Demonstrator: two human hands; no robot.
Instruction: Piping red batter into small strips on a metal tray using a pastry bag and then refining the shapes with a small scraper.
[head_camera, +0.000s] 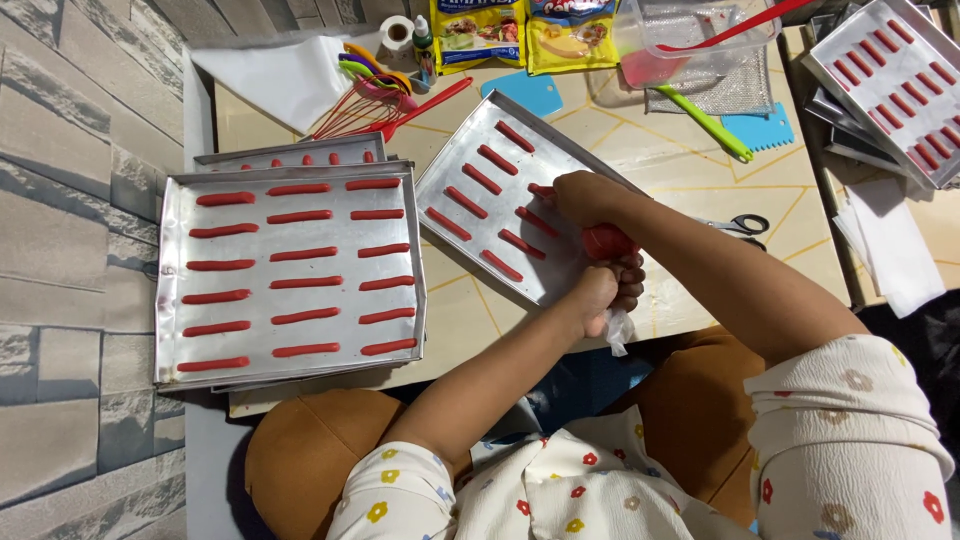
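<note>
Both hands clamped on red piping bag over tilted tray.
My right hand (585, 198) grips the piping bag (608, 243) near its tip; my left hand (605, 290) squeezes its twisted end above the metal tray (455, 180) on the desk (690, 180).

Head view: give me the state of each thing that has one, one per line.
Piping bag: held in both hands, red batter inside.
Angled tray: partly piped with red strips.
Left tray: three full columns, stacked on others.
Scissors: closed, flat on the table.
Clear tub: open, red spatula inside.
</note>
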